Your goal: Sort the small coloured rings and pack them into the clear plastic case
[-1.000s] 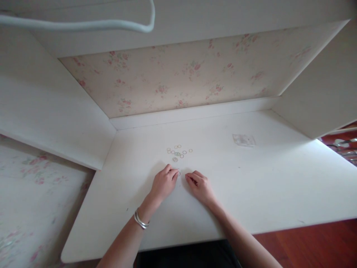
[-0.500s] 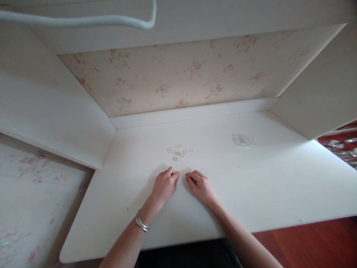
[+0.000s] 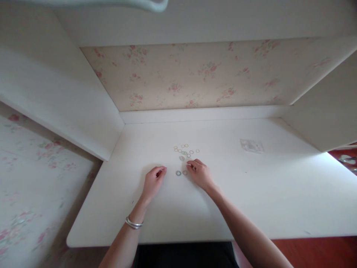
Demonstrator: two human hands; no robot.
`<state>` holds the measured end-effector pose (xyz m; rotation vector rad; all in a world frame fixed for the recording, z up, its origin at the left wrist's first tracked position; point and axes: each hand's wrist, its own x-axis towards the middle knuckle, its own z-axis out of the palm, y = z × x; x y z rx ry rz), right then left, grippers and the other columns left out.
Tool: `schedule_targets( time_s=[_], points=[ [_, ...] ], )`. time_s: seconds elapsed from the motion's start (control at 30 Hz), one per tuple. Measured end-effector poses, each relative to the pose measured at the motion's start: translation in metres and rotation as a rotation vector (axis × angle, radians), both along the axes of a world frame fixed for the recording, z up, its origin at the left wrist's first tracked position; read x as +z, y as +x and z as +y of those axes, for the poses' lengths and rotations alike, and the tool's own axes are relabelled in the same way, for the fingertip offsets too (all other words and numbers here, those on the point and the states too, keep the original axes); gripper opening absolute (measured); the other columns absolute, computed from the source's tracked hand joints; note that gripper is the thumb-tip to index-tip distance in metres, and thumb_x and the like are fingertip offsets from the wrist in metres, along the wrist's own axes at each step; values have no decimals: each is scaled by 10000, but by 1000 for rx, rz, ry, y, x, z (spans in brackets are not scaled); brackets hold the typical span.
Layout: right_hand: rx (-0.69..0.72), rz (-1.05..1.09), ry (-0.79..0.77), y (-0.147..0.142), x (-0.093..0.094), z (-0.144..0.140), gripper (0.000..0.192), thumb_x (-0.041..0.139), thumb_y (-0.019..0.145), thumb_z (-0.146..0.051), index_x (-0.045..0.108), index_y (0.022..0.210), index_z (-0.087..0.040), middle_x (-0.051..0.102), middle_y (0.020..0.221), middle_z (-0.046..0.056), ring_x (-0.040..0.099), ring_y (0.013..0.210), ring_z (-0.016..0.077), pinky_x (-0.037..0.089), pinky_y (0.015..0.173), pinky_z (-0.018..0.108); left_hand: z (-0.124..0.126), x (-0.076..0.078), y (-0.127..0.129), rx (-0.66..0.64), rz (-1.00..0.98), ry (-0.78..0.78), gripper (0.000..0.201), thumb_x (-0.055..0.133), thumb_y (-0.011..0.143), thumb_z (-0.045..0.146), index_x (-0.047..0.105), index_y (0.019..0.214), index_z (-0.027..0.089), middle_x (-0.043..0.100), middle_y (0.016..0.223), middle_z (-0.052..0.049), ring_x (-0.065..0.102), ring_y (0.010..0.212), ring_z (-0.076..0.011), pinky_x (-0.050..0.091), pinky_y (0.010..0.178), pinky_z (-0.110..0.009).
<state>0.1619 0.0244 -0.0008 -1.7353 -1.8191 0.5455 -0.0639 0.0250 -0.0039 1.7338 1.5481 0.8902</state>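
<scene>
Two small rings lie side by side on the white desk between my hands: a thicker grey-green ring (image 3: 178, 173) and a thinner, paler ring (image 3: 185, 172). My left hand (image 3: 154, 181), a silver bracelet on its wrist, rests to their left, fingers curled with thumb and fingertips together; I see nothing in it. Just right of the pale ring is my right hand (image 3: 199, 173), thumb and forefinger slightly apart, pointing at the loose rings. Past its fingertips lies a small overlapping pair of rings (image 3: 182, 158). Several thin yellowish and grey rings (image 3: 191, 152) are scattered behind that pair.
A clear plastic bag (image 3: 251, 146) lies on the desk (image 3: 212, 137) farther back to the right. White side panels and a low back ledge (image 3: 195, 114) enclose the desk's rear. A pale curved bar (image 3: 134, 3) hangs at the top left.
My left hand has drawn back leftward, leaving two rings on the desk in view. My right hand has moved slightly forward toward the scattered rings. The camera view has shifted.
</scene>
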Motion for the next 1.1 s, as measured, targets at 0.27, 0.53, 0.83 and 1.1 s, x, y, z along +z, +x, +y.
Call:
schedule_targets(
  time_s=[0.27, 0.53, 0.83, 1.1],
  points=[
    [109, -293, -36, -13, 1, 33, 269, 408, 913, -352, 652, 1002, -282, 611, 1008, 23, 593, 812, 137, 388, 650, 234, 1, 0, 0, -41, -29, 11, 271, 483, 862, 373, 670, 905, 182, 670, 830, -25, 586, 713, -133, 451, 677, -246],
    [109, -336, 84, -15, -11, 34, 267, 385, 933, -281, 647, 946, -234, 612, 969, 51, 590, 779, 145, 405, 670, 252, 1, -1, -1, -79, -28, 19, 260, 478, 868, 360, 669, 893, 185, 664, 818, -20, 579, 707, -127, 445, 674, -238],
    [148, -42, 200, -5, -8, -5, 248, 403, 929, -294, 641, 941, -230, 590, 888, 39, 580, 770, 136, 453, 710, 243, 1, 3, -1, -100, -23, 10, 249, 478, 870, 344, 671, 893, 188, 671, 833, -24, 586, 715, -127, 452, 676, -234],
    [215, -142, 205, -1, -15, -30, 264, 403, 929, -270, 656, 998, -243, 575, 839, 48, 552, 724, 143, 449, 672, 256, -1, 3, 1, -119, 0, 25, 244, 475, 869, 340, 668, 904, 195, 672, 852, -27, 591, 736, -132, 454, 689, -236]
  ],
)
